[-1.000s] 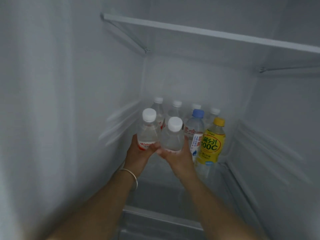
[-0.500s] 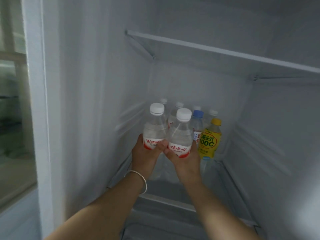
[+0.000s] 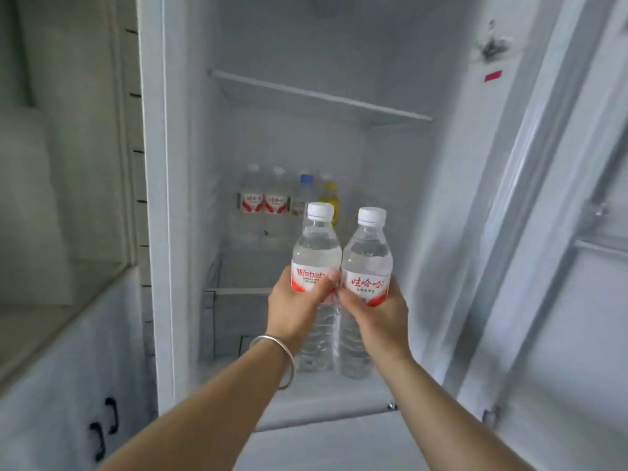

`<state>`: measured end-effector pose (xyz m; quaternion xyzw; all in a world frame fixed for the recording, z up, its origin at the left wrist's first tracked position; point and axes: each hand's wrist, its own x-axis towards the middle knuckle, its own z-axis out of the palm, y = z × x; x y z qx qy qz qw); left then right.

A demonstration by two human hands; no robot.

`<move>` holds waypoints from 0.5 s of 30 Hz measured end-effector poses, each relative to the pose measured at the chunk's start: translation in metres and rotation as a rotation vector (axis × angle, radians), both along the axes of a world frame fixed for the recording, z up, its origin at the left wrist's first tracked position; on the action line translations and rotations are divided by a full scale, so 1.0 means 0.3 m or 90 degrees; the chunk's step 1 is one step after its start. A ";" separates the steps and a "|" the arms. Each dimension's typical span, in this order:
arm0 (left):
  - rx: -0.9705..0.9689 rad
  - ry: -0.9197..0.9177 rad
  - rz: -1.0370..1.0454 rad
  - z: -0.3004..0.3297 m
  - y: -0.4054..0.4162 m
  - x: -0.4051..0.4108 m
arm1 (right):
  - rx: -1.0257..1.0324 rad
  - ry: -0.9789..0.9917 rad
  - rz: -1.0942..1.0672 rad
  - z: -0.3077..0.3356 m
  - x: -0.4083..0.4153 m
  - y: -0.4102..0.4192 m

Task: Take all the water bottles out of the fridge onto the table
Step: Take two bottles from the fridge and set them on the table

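Observation:
My left hand grips a clear water bottle with a white cap and a red label. My right hand grips a second bottle of the same kind. Both bottles are upright, side by side and touching, held in front of the open fridge. Deep on the fridge shelf stand two more red-labelled water bottles, a blue-capped bottle and a yellow drink bottle. The table is out of view.
The fridge door hangs open on the right. An empty glass shelf sits above the bottles. A white cabinet with black handles and a countertop stand to the left of the fridge.
Both hands have drawn back out of the fridge with their bottles. The view has pulled away, so the fridge frame, the door and the left cabinet now show.

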<state>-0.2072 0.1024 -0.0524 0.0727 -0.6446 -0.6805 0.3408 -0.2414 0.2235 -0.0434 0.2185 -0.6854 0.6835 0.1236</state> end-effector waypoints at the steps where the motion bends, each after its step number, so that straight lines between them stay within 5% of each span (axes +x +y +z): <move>1: -0.002 -0.003 -0.014 0.001 0.044 0.032 | 0.011 -0.010 -0.020 -0.006 0.037 0.047; 15: -0.006 -0.016 -0.267 0.052 0.635 0.241 | 0.003 -0.024 -0.231 0.010 0.378 0.660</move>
